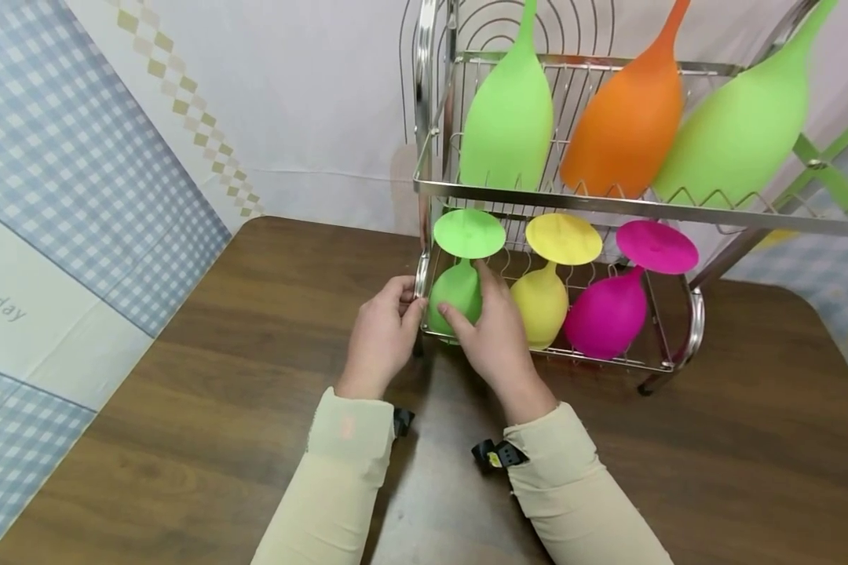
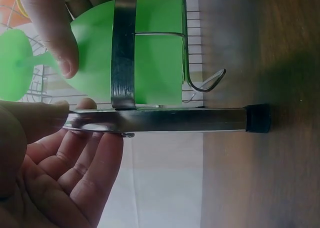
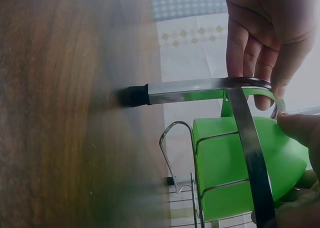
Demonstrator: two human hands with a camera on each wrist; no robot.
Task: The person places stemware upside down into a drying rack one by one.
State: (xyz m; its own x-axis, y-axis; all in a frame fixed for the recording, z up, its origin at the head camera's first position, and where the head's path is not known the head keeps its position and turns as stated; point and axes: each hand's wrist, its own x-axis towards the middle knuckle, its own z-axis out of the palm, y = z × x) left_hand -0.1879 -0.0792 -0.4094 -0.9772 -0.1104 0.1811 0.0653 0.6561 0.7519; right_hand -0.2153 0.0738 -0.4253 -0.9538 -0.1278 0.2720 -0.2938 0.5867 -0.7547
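A green plastic goblet (image 1: 455,294) stands upside down at the left end of the lower shelf of a metal rack (image 1: 650,210). My right hand (image 1: 498,337) holds its bowl, thumb at the front and fingers round the far right side. With thumb and fingers, my left hand (image 1: 381,337) grips the rack's left front leg (image 2: 175,120), close beside that goblet. In the left wrist view the goblet's rim lies behind the shelf's front bar (image 2: 124,53). Inverted to the right are a yellow goblet (image 1: 542,302) and a magenta goblet (image 1: 610,314).
Larger goblets, green (image 1: 509,118), orange (image 1: 625,125) and green (image 1: 742,129), lean on the upper shelf above my hands. The rack stands on a brown wooden table (image 1: 205,408) against a patterned wall covering (image 1: 311,102). Black caps (image 3: 137,95) end its legs.
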